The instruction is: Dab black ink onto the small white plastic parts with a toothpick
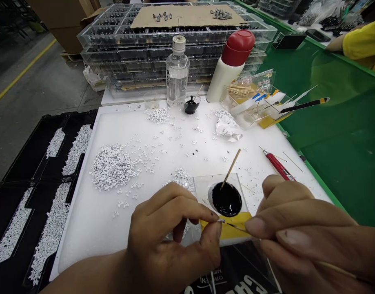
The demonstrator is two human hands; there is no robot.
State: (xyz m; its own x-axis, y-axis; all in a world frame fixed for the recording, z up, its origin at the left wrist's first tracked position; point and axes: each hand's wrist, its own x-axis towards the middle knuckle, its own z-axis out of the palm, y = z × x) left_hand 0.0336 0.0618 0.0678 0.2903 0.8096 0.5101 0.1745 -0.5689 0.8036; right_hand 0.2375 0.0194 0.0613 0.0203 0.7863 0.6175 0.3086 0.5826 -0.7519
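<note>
My left hand [175, 232] pinches a tiny white part [220, 221] with dark marks between thumb and forefinger. My right hand [309, 232] is closed around a thin fine-tipped brush [236, 227], its dark point just right of the part; whether they touch I cannot tell. Right behind the fingertips sits a round pool of black paint [231, 200] on a clear plate, with a wooden stick [231, 167] standing in it. Yellow tape [236, 232] lies below the paint. Loose white parts [183, 176] are heaped behind my left hand.
A large pile of white parts [112, 167] covers the board's left. Black trays [31, 216] stand further left. Behind are a clear bottle [177, 77], a small black paint cup [191, 107], a red-capped flask [227, 69] and stacked clear trays [129, 61]. A red-handled craft knife [279, 165] lies right.
</note>
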